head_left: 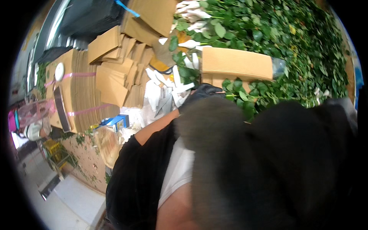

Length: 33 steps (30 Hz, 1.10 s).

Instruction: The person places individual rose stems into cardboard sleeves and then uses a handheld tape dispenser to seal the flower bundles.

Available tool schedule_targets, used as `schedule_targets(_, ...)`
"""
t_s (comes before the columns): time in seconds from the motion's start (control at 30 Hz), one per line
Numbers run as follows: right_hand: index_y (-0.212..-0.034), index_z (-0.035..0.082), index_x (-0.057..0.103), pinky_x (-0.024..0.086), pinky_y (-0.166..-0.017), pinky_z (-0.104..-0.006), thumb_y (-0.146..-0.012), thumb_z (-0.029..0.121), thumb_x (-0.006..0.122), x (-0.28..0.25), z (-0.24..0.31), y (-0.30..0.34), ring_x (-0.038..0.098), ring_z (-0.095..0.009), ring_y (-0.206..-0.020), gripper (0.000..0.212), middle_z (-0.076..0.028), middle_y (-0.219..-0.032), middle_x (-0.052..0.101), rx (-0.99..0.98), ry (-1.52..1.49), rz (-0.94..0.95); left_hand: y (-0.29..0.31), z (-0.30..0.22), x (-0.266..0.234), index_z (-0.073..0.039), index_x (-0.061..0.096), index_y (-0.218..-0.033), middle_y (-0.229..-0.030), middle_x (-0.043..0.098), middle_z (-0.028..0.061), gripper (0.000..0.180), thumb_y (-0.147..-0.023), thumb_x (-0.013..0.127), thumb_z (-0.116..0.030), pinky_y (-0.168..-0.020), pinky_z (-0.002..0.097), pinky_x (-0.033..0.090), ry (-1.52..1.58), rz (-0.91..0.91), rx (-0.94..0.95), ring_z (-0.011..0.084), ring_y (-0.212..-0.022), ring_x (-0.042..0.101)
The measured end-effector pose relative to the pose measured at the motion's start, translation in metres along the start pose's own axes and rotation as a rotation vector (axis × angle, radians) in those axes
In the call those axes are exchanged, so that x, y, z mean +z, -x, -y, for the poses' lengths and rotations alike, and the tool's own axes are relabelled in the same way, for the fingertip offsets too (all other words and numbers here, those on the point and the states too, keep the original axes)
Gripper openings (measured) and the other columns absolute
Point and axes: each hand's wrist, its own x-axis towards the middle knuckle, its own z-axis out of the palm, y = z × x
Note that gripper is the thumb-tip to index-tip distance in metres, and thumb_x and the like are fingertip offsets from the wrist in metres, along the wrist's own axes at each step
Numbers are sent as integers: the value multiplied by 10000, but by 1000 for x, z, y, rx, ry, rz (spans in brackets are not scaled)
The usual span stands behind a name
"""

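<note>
My left hand (203, 92), in a dark glove, is at the lower left corner of a piece of corrugated cardboard (237, 63). Its fingers are partly hidden, and whether they grip the cardboard I cannot tell. The cardboard lies over cut leafy stems (268, 23); another flap shows under its near edge. White sleeve-like covers (189, 44) sit on stem ends at the top. My right hand does not show; blurred dark cloth fills the lower right.
Loose white strips (177, 76) lie left of the cardboard. Farther left stand stacked cardboard sheets (111, 82) and a bundle tied with pink straps (82, 74), a phone (62, 109) leaning against it. A blue box (117, 122) sits nearer. Scattered leaves lie on the floor.
</note>
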Motion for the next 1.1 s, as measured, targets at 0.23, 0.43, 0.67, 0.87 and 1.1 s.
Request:
schedule_targets(0.23,-1289,58,494,438,-968,-366,-802,18,574,11,-76,35,536,-303,-1121,495,-188,-1232,535,286,-54,36,-2,-3,9,-119,598,-1241,-1209,585,74,520,-745,709,-227,-945,393,413,-159,87,-50,257,-1049,507)
schedule_targets(0.43,-1395,49,375,367,-1070,-386,-744,6,635,129,-240,54,435,-347,-1280,701,-231,-1391,425,661,54,210,-5,-4,5,-142,589,-1245,-1193,586,113,574,-721,769,-293,-924,408,421,-145,108,-28,314,-1086,522)
schedule_targets(0.67,-1173,154,591,495,-873,-396,-857,174,567,128,-279,59,616,-307,-1009,317,-116,-1132,634,700,257,324,-4,0,6,-101,655,-1144,-1134,636,104,550,-656,804,-305,-854,377,440,-227,107,-68,278,-995,580)
schedule_targets(0.87,-1090,130,641,522,-726,-347,-863,70,553,-11,-305,89,634,-239,-824,251,-102,-997,657,797,510,-56,-6,-13,5,-123,647,-1176,-1176,596,109,504,-718,780,-286,-932,375,436,-126,122,-173,290,-1092,508)
schedule_targets(1.1,-1177,118,578,533,-796,-396,-909,130,486,55,-213,17,648,-290,-863,284,-128,-984,670,544,264,124,-4,-11,4,-118,627,-1206,-1215,587,124,523,-738,753,-315,-952,405,406,-170,112,-125,310,-1103,508)
